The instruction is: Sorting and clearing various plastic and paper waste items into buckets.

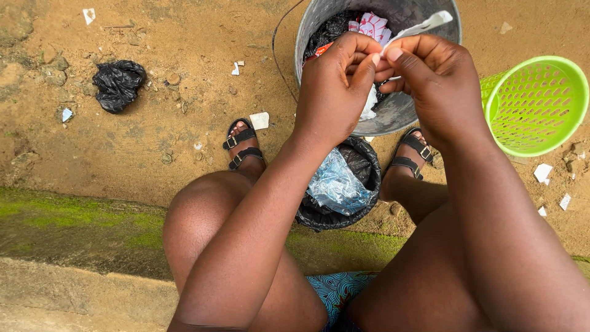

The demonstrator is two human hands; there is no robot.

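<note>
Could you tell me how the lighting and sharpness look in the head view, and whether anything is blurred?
Head view: soft, even daylight with no glare; both the left hand and right hand are sharp, as are the metal bucket and green basket; shadows are faint under the legs; the frame edges bow slightly.

Lime-green perforated basket (534, 104), grey bucket (393, 110)

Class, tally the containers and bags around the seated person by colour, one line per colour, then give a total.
Grey: 1, the metal bucket just beyond both hands.
Green: 1, the plastic basket lying on its side.
Black: 2, the open bag between the feet and the crumpled bag on the dirt.
Total: 4
</note>
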